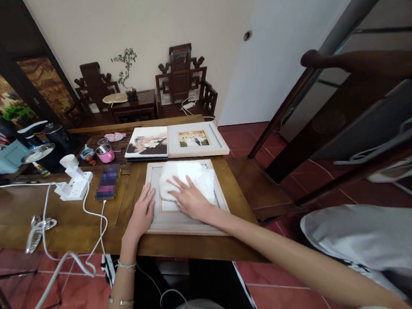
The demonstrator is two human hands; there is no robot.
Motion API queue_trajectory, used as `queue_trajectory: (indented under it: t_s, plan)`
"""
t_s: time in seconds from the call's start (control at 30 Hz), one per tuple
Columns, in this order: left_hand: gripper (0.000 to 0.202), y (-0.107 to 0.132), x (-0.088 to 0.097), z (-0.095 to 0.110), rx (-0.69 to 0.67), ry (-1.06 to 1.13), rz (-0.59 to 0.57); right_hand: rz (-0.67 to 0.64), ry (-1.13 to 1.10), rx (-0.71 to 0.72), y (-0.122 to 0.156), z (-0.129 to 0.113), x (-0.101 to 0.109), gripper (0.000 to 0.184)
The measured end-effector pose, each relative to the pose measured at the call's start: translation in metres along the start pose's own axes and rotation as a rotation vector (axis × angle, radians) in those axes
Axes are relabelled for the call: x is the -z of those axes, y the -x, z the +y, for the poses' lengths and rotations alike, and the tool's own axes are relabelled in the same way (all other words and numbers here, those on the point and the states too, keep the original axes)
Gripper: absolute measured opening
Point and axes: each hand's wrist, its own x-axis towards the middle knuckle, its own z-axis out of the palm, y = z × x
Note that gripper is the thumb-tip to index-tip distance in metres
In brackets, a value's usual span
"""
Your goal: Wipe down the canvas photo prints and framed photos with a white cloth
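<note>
Forearms (270, 242) cross table (185, 251) edge; left hand (142, 212) spread on frame (188, 228) edge, right hand (192, 201) spread on cloth (182, 168).

Under my right grip (191, 201) I see a plain white cloth (206, 180); the flat rectangular frame (183, 224) beneath it is pale grey with a light tan border. The wooden table (130, 215) is brown. The open, thick album (175, 147) is black and white on one side, pale grey around a gold-edged picture (193, 139) on the other. The handled cup (107, 156) is pink, the floor tiles (270, 299) brick red with paler joints.
</note>
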Motion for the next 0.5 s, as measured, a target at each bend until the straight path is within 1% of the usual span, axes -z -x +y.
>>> queue_trajectory:
  t_s: [0.1,0.2,0.3,0.43,0.5]
  plan:
    - [0.047,-0.001,0.001,0.001,-0.003,-0.001,-0.008,0.032,0.024,-0.046,-0.029,0.016,-0.002,0.04]
    - [0.051,-0.001,0.003,0.003,0.005,0.017,-0.008,-0.017,0.02,0.011,-0.039,0.012,-0.003,0.04]
    - [0.055,-0.002,0.004,0.005,0.043,0.04,0.008,-0.105,-0.003,0.097,-0.025,-0.007,0.001,0.039]
    - [0.056,-0.001,0.005,0.01,0.086,0.078,0.028,-0.203,-0.039,0.192,0.011,-0.037,0.016,0.038]
    - [0.056,0.0,0.004,0.012,0.107,0.091,0.035,-0.235,-0.06,0.217,0.023,-0.045,0.024,0.036]
